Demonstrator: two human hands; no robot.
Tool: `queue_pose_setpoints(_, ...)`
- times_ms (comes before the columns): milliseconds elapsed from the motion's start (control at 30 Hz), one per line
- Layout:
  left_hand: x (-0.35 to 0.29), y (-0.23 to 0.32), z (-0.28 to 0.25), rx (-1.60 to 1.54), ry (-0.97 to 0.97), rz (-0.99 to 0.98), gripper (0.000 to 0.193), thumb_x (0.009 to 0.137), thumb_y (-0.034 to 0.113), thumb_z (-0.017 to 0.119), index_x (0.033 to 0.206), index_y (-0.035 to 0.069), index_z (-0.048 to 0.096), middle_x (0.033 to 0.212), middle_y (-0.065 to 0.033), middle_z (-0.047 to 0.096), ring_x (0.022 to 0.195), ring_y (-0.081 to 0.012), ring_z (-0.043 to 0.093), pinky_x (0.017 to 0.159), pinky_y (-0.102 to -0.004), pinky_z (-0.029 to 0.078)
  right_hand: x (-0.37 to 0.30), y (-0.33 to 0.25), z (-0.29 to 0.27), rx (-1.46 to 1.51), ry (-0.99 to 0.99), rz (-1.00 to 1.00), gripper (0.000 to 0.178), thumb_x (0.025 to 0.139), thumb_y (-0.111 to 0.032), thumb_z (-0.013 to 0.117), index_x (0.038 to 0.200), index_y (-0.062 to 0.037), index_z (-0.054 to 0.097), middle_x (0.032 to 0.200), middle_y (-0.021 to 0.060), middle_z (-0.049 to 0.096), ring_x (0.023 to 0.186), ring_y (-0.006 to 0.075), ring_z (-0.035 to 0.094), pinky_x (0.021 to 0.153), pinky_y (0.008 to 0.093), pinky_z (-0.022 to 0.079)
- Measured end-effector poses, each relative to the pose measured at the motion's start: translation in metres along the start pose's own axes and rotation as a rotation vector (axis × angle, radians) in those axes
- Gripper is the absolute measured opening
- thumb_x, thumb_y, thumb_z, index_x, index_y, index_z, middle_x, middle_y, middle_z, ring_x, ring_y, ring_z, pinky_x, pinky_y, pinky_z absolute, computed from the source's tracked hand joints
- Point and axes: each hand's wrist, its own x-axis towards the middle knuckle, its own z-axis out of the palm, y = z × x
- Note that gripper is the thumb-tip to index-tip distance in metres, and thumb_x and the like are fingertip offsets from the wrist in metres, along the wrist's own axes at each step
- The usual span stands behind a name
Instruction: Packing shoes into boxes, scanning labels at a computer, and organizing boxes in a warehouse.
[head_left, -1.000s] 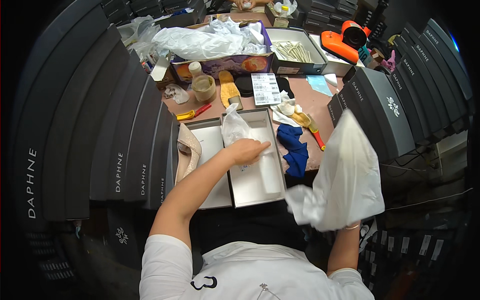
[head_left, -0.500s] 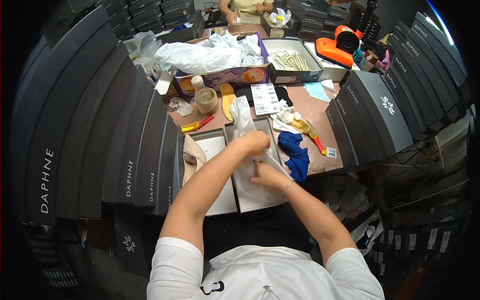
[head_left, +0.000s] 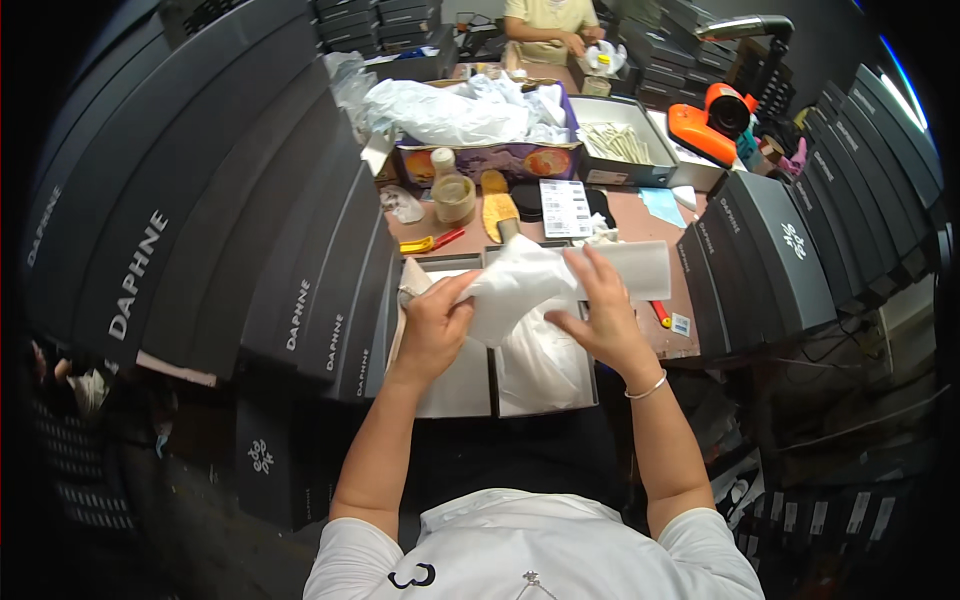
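Now: white tissue sheet (head_left: 520, 285) — held up over the open white box (head_left: 540, 375), no longer hanging off to the right. Left hand (head_left: 435, 325) pinches its left edge; right hand (head_left: 600, 315), fingers spread, has come across to grip its right side. Both now work it together. Around: desk (head_left: 625, 215), black boxes (head_left: 300, 260).

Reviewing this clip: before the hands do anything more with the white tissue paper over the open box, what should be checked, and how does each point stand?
1. Left hand grips the white tissue paper: ok.
2. Right hand holds the same sheet: ok.
3. Open box sits directly below the sheet: ok.
4. Box already lined with white paper: ok.
5. What the sheet wraps or covers: cannot tell.
6. Red pen lies on the table, outside the box: ok.
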Motion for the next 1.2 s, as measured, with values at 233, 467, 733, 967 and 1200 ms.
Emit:
queue_pose_setpoints(233, -0.084, -0.009, -0.039, -0.139, 0.241, -0.24, 0.023, 0.088, 0.003, 0.056, 0.108, -0.004, 0.064, 0.087, -0.0101, 0.068, 0.081, -0.0124, 0.063, 0.073, -0.0264, 0.048, 0.002, 0.039, 0.059, -0.615, -0.253, -0.178, 0.085, 0.065, -0.032, 0.081, 0.141, -0.0219, 0.044, 0.146, 0.0188, 0.038, 0.138, 0.0392, 0.03, 0.107, 0.0684, 0.017)
queue_pose_setpoints(467, -0.132, -0.03, -0.039, -0.137, 0.202, -0.387, 0.027, 0.091, 0.008, 0.055, 0.113, -0.005, 0.062, 0.096, -0.0078, 0.068, 0.089, -0.012, 0.061, 0.081, -0.0278, 0.048, 0.044, 0.064, 0.038, -0.559, -0.407, -0.033, 0.019, 0.079, -0.009, 0.058, 0.097, -0.0022, 0.06, 0.094, 0.0187, 0.066, 0.073, 0.0323, 0.067, 0.067, 0.0487, 0.053)
queue_pose_setpoints(733, -0.103, -0.036, -0.016, -1.014, 0.377, -0.663, 0.034, 0.098, 0.019, 0.053, 0.124, -0.002, 0.053, 0.117, -0.0107, 0.061, 0.105, -0.0189, 0.06, 0.091, -0.0333, 0.048, 0.006, 0.055, 0.081, -0.404, -0.323, 0.073, 0.026, 0.087, -0.011, 0.048, 0.106, 0.0056, 0.05, 0.085, 0.022, 0.064, 0.07, 0.0391, 0.067, 0.062, 0.0459, 0.055)
queue_pose_setpoints(967, -0.104, -0.066, -0.015, -1.254, 0.382, -0.956, 0.041, 0.098, 0.026, 0.05, 0.131, 0.001, 0.05, 0.124, -0.0118, 0.059, 0.113, -0.024, 0.059, 0.096, -0.0385, 0.047, -0.004, 0.015, 0.081, -0.129, -0.407, 0.094, 0.046, 0.092, -0.017, 0.05, 0.129, 0.0099, 0.043, 0.116, 0.0281, 0.055, 0.107, 0.0421, 0.056, 0.089, 0.0459, 0.047)
queue_pose_setpoints(1200, -0.096, -0.04, 0.014, -1.241, 0.279, -0.796, 0.038, 0.098, 0.024, 0.051, 0.13, 0.002, 0.051, 0.124, -0.0106, 0.058, 0.112, -0.0216, 0.058, 0.097, -0.0365, 0.045, -0.047, -0.04, 0.048, 0.761, -0.419, 0.064, 0.078, 0.084, -0.032, 0.072, 0.145, -0.0026, 0.034, 0.142, 0.0224, 0.042, 0.13, 0.0329, 0.043, 0.109, 0.0362, 0.032)
